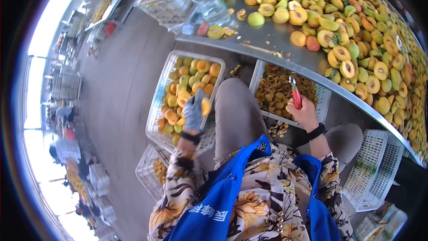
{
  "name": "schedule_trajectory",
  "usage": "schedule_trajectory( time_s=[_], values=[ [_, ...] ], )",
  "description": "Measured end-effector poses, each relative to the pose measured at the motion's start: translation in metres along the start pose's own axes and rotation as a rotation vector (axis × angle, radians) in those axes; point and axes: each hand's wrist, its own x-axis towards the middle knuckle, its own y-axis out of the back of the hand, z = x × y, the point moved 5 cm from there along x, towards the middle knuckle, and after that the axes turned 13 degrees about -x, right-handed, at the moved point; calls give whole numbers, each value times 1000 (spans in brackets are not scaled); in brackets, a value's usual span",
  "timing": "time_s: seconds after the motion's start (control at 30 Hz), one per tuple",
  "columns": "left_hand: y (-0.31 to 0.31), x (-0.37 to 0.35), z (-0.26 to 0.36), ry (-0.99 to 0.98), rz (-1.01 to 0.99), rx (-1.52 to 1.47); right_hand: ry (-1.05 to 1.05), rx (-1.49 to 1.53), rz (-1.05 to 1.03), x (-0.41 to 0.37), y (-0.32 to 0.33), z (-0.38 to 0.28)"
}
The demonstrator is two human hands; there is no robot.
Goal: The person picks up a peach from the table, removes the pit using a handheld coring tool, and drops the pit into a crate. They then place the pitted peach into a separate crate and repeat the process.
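Note:
My left hand [193, 112], in a grey glove, is above a white crate [154, 102] heaped with yellow peach halves [183, 80]. A peach half [205, 106] sits against the thumb side of that hand and appears to be gripped; the fingers are slightly blurred. My right hand [305, 115] is bare and closed around the red handle of a pitting tool [295, 93], whose metal loop points up. Below the tool, a second white crate [257, 78] holds brown pits and scraps [281, 87].
A metal table [267, 40] carries a big pile of cut peaches [356, 40] and a blue-capped bottle [211, 6]. Stacked white crates [370, 169] stand at right, another crate [147, 169] at lower left. Other people and crates line the far left.

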Motion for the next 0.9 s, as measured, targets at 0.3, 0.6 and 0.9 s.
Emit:
schedule_trajectory(
  time_s=[0.3,0.6,0.9],
  values=[
    [-105,79,111,-871,-123,657,-1,-483,242,-3,20,17],
    [-342,219,85,-437,-473,1292,228,-273,326,-30,35,4],
    [-296,104,112,-407,-1040,352,36,-39,392,-15,69,-20]
  ],
)
